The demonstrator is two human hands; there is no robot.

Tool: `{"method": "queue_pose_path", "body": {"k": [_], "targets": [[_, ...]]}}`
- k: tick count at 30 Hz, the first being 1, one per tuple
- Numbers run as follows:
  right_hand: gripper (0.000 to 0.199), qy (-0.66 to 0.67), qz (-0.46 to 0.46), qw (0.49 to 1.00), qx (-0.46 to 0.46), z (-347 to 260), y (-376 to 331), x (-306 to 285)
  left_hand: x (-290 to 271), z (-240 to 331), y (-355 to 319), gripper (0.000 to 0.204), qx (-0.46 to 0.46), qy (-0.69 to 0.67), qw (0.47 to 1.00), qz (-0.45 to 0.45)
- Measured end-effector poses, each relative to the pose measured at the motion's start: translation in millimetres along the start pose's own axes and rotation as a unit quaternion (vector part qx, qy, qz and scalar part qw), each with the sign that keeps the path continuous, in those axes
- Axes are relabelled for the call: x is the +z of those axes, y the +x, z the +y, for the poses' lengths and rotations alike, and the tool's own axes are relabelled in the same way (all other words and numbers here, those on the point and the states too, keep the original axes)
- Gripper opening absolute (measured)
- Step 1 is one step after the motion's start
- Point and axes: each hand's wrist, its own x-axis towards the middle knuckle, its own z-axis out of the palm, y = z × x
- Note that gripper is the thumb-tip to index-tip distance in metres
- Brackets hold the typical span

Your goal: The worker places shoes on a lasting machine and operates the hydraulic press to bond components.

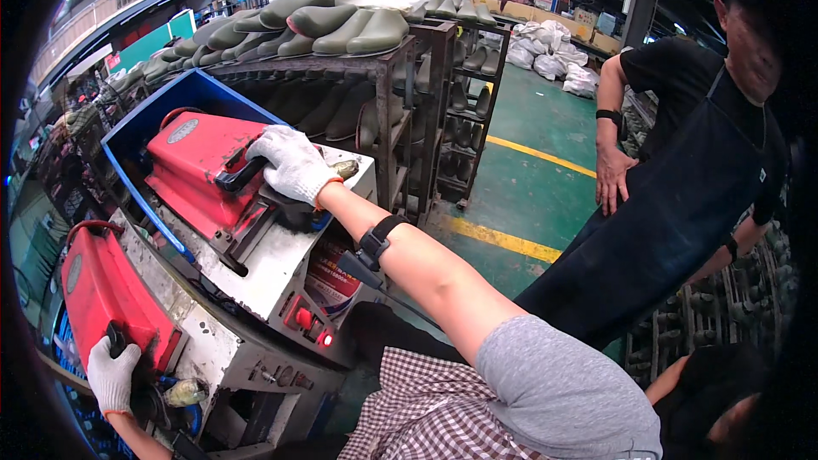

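Two machines with red hinged-looking covers stand side by side at the left. My right hand (292, 163), in a white knit glove, closes round the black handle (239, 179) of the farther red cover (200, 158). My left hand (112, 375), gloved the same way, wraps its fingers over the black handle (115, 338) of the nearer red cover (102, 277). Both covers lie lowered on their white machine bodies. Whatever is under them is hidden. Beside each cover's front sits dark, brush-like material, partly hidden by my hands.
A blue bin (183, 89) rises behind the farther machine. Olive rubber boots (341, 30) pile on a metal rack (396, 119). A red lit switch (324, 339) is on the machine front. A person in a dark apron (648, 204) stands at the right, another crouches lower right.
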Motion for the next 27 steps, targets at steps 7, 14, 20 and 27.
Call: {"method": "queue_pose_path", "body": {"k": [7, 14, 20, 27], "targets": [[0.033, -0.008, 0.005, 1.0, -0.007, -0.9, 0.0, -0.3, 3.0, -2.4, 0.3, 0.035, -0.002, 0.017, 1.0, 0.025], [0.033, -0.012, 0.0, 1.0, 0.0, 0.7, 0.2, 0.5, 2.7, -2.7, 0.9, 0.036, 0.003, 0.029, 0.999, 0.018], [0.032, -0.011, -0.002, 1.0, 0.005, 1.2, 0.1, 1.7, 0.4, 0.3, -1.3, 0.036, 0.003, 0.039, 0.999, 0.018], [0.031, -0.012, 0.008, 1.0, -0.007, 0.9, 0.4, 1.0, 0.4, 2.3, -3.5, 0.037, 0.013, 0.053, 0.998, 0.038]]}}
